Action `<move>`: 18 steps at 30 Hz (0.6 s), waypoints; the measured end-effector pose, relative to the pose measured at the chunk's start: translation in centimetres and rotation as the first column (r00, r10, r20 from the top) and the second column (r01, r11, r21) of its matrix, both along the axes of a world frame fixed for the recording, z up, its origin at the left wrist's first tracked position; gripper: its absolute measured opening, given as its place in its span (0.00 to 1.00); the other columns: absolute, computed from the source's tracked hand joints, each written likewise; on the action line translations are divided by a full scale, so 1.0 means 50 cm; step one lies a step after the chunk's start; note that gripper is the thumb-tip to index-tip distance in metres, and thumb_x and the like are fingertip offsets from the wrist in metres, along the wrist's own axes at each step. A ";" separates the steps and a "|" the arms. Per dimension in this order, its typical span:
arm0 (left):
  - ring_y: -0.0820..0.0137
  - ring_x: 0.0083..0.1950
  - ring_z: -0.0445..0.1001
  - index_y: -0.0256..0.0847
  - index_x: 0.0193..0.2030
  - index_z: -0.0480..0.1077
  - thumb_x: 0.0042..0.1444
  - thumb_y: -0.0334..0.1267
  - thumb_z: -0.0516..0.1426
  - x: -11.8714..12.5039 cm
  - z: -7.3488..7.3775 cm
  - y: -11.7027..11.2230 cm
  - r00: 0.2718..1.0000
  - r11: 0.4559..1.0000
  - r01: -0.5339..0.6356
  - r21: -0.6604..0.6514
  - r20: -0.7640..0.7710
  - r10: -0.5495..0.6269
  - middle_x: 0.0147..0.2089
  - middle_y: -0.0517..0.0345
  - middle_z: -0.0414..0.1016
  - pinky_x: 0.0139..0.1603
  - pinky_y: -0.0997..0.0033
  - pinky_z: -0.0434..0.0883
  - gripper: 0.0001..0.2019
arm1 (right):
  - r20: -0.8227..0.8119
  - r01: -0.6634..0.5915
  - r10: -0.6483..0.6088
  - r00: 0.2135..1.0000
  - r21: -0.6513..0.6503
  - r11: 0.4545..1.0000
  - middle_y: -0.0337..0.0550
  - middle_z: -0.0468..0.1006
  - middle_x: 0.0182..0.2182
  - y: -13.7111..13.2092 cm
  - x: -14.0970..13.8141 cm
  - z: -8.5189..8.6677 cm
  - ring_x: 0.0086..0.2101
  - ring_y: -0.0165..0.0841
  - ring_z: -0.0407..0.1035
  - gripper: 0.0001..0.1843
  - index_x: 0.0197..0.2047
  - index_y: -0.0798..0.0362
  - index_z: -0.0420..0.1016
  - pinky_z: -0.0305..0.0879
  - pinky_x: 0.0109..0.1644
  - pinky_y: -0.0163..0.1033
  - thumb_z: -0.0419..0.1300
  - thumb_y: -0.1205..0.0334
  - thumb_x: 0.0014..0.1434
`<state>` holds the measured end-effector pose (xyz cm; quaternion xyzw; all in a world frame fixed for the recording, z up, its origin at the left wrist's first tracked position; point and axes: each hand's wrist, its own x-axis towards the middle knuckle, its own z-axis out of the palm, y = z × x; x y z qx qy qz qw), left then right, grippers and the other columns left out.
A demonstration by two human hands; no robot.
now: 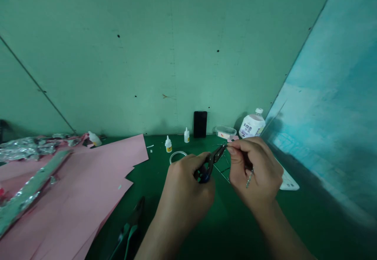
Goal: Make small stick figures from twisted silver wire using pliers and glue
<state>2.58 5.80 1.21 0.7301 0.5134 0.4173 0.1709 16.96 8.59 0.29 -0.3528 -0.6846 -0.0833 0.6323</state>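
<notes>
While left hand grips pliers, right hand raised opposite, fingers pinching wire

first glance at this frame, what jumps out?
The hands at centre: the left hand grips dark pliers, whose tip meets the right hand, which also holds a thin silvery piece. Pink paper covers the left of the green mat, with crumpled foil beyond it. A black phone stands at the back.

Craft wkbench | green mat | glue btls | pink paper | foil
</notes>
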 end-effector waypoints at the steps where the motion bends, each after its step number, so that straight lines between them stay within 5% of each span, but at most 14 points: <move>1: 0.72 0.27 0.68 0.41 0.41 0.76 0.46 0.21 0.52 -0.003 0.002 0.002 1.000 1.000 0.014 -0.014 0.004 -0.014 0.28 0.60 0.72 0.24 0.75 0.64 0.19 | -0.038 -0.029 0.028 0.999 -0.048 0.998 0.41 0.75 0.30 0.000 0.002 0.001 0.31 0.33 0.69 0.08 0.36 0.48 0.74 0.63 0.34 0.40 0.60 0.72 0.57; 3: 0.70 0.32 0.71 0.40 0.50 0.74 0.47 0.23 0.53 -0.009 0.001 0.008 1.000 1.000 0.005 0.006 0.016 -0.006 0.35 0.57 0.74 0.28 0.73 0.69 0.23 | -0.211 -0.168 0.115 0.971 -0.254 0.953 0.39 0.71 0.26 -0.001 0.008 0.004 0.26 0.30 0.64 0.02 0.35 0.49 0.75 0.60 0.29 0.37 0.62 0.66 0.58; 4: 0.68 0.35 0.72 0.40 0.55 0.72 0.47 0.24 0.54 -0.013 -0.001 0.011 1.000 0.999 -0.018 0.044 0.011 0.017 0.39 0.54 0.75 0.31 0.70 0.71 0.26 | -0.346 -0.292 0.162 0.924 -0.364 0.884 0.37 0.67 0.23 -0.001 0.011 0.007 0.23 0.28 0.60 0.02 0.34 0.50 0.75 0.56 0.25 0.36 0.62 0.63 0.59; 6: 0.64 0.41 0.73 0.39 0.60 0.68 0.48 0.26 0.55 -0.022 -0.007 0.019 0.996 0.986 -0.074 0.148 -0.035 0.080 0.44 0.50 0.74 0.38 0.63 0.73 0.29 | -0.632 -0.595 0.217 0.744 -0.481 0.643 0.32 0.59 0.19 0.001 0.019 0.014 0.19 0.24 0.50 0.07 0.31 0.51 0.75 0.46 0.20 0.33 0.65 0.57 0.56; 8: 0.60 0.45 0.73 0.39 0.62 0.66 0.48 0.26 0.55 -0.031 -0.013 0.026 0.986 0.961 -0.104 0.257 -0.100 0.133 0.47 0.48 0.74 0.44 0.56 0.72 0.30 | -0.818 -0.825 0.215 0.534 -0.448 0.345 0.30 0.54 0.18 0.003 0.027 0.023 0.19 0.23 0.45 0.11 0.27 0.52 0.73 0.40 0.18 0.31 0.68 0.56 0.51; 10: 0.58 0.48 0.72 0.40 0.62 0.66 0.48 0.26 0.55 -0.037 -0.018 0.031 0.978 0.939 -0.090 0.332 -0.147 0.145 0.48 0.48 0.75 0.47 0.51 0.70 0.31 | -0.899 -0.921 0.198 0.390 -0.379 0.090 0.30 0.53 0.19 0.006 0.033 0.029 0.20 0.22 0.42 0.13 0.26 0.53 0.71 0.37 0.18 0.30 0.71 0.58 0.46; 12: 0.58 0.48 0.72 0.40 0.62 0.66 0.47 0.25 0.55 -0.039 -0.020 0.033 0.978 0.927 -0.047 0.371 -0.170 0.118 0.47 0.49 0.75 0.48 0.51 0.69 0.31 | -0.933 -0.942 0.191 0.305 -0.325 -0.084 0.30 0.53 0.19 0.008 0.037 0.030 0.20 0.22 0.40 0.13 0.26 0.53 0.70 0.35 0.17 0.29 0.72 0.59 0.44; 15: 0.60 0.47 0.73 0.40 0.61 0.67 0.48 0.25 0.55 -0.038 -0.021 0.033 0.981 0.915 -0.007 0.403 -0.177 0.085 0.46 0.50 0.75 0.47 0.53 0.68 0.30 | -0.956 -0.939 0.176 0.236 -0.270 -0.211 0.29 0.52 0.19 0.010 0.040 0.025 0.20 0.21 0.37 0.14 0.26 0.53 0.69 0.33 0.17 0.28 0.71 0.61 0.45; 18: 0.62 0.45 0.73 0.42 0.58 0.69 0.48 0.25 0.56 -0.036 -0.021 0.032 0.982 0.902 -0.013 0.432 -0.165 0.093 0.45 0.52 0.76 0.45 0.57 0.67 0.28 | -0.963 -0.935 0.160 0.219 -0.254 -0.248 0.29 0.52 0.20 0.011 0.041 0.021 0.20 0.21 0.37 0.15 0.26 0.53 0.66 0.32 0.17 0.28 0.70 0.61 0.45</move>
